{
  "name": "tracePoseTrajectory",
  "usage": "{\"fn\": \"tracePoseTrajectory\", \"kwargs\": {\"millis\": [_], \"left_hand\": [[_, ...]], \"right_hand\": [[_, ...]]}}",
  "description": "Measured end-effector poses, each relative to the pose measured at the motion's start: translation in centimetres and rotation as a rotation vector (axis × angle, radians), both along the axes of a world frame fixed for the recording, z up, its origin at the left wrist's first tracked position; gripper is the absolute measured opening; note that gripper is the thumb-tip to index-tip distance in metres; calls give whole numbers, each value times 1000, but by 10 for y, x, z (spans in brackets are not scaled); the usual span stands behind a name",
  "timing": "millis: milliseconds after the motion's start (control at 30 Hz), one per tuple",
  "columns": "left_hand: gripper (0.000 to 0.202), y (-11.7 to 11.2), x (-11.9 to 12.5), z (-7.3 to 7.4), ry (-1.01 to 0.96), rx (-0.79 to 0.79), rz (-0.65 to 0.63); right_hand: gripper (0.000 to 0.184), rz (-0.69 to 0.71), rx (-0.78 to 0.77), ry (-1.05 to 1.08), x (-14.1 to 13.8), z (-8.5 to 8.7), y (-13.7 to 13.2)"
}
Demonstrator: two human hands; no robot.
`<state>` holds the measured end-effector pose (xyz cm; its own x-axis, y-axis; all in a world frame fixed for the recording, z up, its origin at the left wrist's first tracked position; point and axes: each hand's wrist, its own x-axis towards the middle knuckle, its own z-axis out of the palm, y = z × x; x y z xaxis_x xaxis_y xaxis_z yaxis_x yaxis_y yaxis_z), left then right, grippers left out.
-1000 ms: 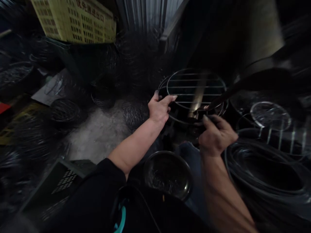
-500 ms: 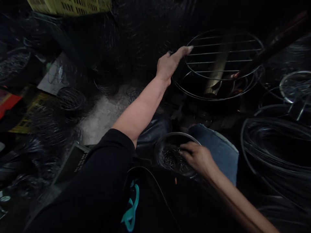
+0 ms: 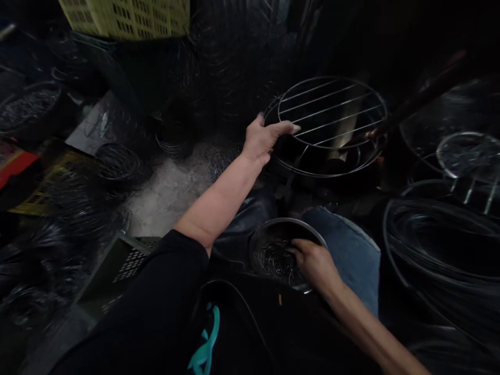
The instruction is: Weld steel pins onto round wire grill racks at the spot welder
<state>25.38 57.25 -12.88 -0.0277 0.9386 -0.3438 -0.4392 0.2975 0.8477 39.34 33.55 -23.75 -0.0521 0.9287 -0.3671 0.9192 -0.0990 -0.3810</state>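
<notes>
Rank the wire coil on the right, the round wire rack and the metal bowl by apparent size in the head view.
1. wire coil: largest, though the frame edge cuts it off.
2. round wire rack.
3. metal bowl: smallest, even though it sits nearer the camera than the rack.

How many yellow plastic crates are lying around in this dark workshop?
2. One yellow crate sits at the top edge, left of centre; a second yellow crate lies lower at the far left. The dark clutter may hide more.
</notes>
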Motion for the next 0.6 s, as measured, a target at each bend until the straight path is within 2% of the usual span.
{"fn": "tracePoseTrajectory", "kwargs": {"millis": [100, 233, 367, 467, 533, 600], "left_hand": [[61, 13, -2, 5, 55, -5, -43], [43, 23, -3, 3, 85, -8, -39], [43, 9, -4, -3, 1, 40, 11], [53, -1, -3, -6, -37, 36, 90], [55, -4, -1, -6, -55, 32, 107], [57, -5, 2, -7, -69, 27, 105]], "right_hand": [[39, 24, 44, -37, 7, 0, -15], [40, -42, 241, 65, 16, 4, -24], [34, -285, 514, 229, 43, 16, -20], [36, -482, 706, 142, 70, 22, -20], [37, -573, 703, 151, 85, 20, -22], [41, -718, 591, 273, 95, 13, -26]]}}
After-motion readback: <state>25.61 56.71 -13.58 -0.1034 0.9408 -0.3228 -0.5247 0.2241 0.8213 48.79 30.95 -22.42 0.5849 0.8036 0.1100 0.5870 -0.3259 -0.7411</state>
